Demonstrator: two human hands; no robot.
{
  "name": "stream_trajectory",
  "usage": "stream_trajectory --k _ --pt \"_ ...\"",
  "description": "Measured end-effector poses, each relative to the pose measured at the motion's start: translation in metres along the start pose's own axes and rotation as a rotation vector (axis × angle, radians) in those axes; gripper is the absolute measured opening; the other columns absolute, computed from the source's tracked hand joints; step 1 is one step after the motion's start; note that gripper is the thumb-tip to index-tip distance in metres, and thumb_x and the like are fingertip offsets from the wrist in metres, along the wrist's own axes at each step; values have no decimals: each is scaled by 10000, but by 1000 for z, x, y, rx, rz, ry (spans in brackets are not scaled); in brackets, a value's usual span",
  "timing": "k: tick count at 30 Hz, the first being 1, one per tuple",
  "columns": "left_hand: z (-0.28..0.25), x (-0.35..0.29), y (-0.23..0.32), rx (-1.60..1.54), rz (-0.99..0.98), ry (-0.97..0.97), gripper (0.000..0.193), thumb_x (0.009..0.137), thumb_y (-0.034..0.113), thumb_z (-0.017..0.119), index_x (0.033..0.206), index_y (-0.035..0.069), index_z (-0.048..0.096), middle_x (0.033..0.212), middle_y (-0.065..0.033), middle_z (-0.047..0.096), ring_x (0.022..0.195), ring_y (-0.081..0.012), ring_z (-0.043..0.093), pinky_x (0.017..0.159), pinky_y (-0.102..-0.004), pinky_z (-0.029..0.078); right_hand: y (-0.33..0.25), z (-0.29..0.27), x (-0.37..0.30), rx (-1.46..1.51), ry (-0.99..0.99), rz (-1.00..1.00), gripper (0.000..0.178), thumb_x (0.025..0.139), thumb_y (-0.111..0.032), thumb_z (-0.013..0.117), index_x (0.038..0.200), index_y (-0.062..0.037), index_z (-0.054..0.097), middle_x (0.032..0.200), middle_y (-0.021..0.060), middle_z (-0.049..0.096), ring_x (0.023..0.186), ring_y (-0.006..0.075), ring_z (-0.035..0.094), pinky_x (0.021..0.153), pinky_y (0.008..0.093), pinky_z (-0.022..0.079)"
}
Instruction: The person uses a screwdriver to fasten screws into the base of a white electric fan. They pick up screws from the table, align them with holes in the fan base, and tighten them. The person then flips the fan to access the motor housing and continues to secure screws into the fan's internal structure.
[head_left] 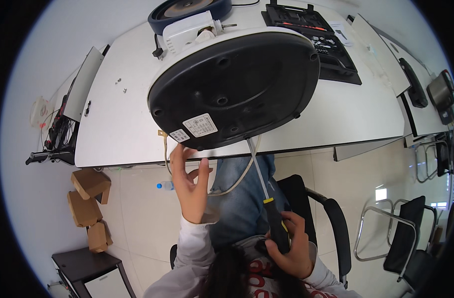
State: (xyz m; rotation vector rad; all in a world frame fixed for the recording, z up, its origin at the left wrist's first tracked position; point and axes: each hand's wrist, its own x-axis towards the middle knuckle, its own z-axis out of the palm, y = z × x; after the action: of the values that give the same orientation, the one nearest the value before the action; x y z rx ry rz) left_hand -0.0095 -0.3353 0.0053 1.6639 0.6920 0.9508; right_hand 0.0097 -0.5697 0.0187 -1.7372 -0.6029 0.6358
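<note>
A screwdriver (pixel 259 169) with a long metal shaft and a black-and-yellow handle is in my right hand (pixel 296 248), whose fingers wrap round the handle. Its tip meets the lower edge of a black oval base (pixel 266 84), which is tilted up on the table with its underside toward me. Recessed holes and two white labels (pixel 199 125) show on that underside. My left hand (pixel 189 186) is at the base's lower left rim, thumb and fingers apart, fingertips seemingly against the edge. A pale cord (pixel 237 184) hangs in a loop below the base.
Behind the base lie a white housing (pixel 189 32) with a metal shaft and a dark blue round part (pixel 187 10). An opened black tool case (pixel 331 54) sits at the far right. Small screws (pixel 120 82) are scattered on the left of the white table (pixel 117 129).
</note>
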Motion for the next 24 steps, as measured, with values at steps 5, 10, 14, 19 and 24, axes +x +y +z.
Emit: stream_trajectory --k 5,10,14,19,24 --pt "-14 -27 -7 -78 -107 -202 284 854 118 547 1116 18 496 907 -48 527 743 -91 522 476 -178 394 -6 0 1 524 -184 264 484 861 -124 542 1206 5 229 927 182 590 638 156 573 593 255 470" --pt "-1 -38 4 -417 -451 -761 372 907 264 466 1174 6 484 1004 -107 582 890 -181 577 691 -254 453 -1 -3 5 1085 -450 442 403 935 -218 427 1254 -61 236 1108 225 508 590 129 498 554 225 428" --pt "8 -40 7 -790 -657 -998 456 902 279 483 1268 14 419 1137 -141 556 1035 -225 548 839 -314 433 8 3 5 1590 -546 583 456 944 -308 394 1311 -81 247 1196 230 442 597 126 446 558 213 402" --pt "16 -58 -6 -1120 -848 -943 397 876 214 535 1208 12 458 1109 -163 560 993 -234 567 844 -341 461 7 2 7 1633 -567 644 464 938 -305 410 1322 -81 275 1181 204 459 701 138 488 590 229 419" --pt "25 -66 -7 -974 -799 -772 288 791 168 662 1000 9 545 946 -150 615 828 -245 615 744 -355 488 12 -1 3 284 -249 176 599 786 -300 663 1192 10 351 1015 179 525 818 152 550 673 238 443"
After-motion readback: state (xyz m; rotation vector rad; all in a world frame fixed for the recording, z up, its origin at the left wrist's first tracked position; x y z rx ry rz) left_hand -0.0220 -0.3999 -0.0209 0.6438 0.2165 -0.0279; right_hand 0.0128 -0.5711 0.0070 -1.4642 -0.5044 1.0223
